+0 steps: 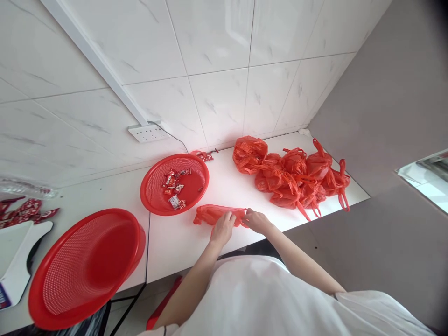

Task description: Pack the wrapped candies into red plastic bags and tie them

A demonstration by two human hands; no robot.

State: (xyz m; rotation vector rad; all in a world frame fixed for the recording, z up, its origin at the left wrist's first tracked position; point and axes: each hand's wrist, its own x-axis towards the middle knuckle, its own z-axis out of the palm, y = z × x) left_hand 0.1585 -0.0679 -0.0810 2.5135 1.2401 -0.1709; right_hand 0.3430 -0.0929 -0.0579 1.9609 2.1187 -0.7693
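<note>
Two hands on one red bag, with two baskets and a group of bags around them

The left hand [224,227] is closed, its fingers bunched on the near side of one flat red bag [208,213]. The right hand [256,220] pinches the same bag at its right end, thumb and fingertips drawn together. The bag lies across the front of the right-hand tabletop [182,252], one of two white tops that meet at a dark seam; the second is the left-hand tabletop [84,196].

Just beyond the bag, to the left, stands the first of two red baskets, the small basket [192,187]. It holds a loose cluster of wrapped sweets [169,181], roughly ten; overlap prevents an exact count. One red packet [206,156] lies behind its rim. To the right of the hands sits a group of red bags [285,179], about eight, pressed together, several with handle loops standing up.

Farther left, the large basket [112,252] leans tilted, its bare floor showing. Beyond it are one white device [19,266], cut off by the edge of view, and a heap of red wrappers [28,210], too blurred to count. One socket strip [149,132], with one cable [175,138], is fixed to the tiled wall [220,102].
</note>
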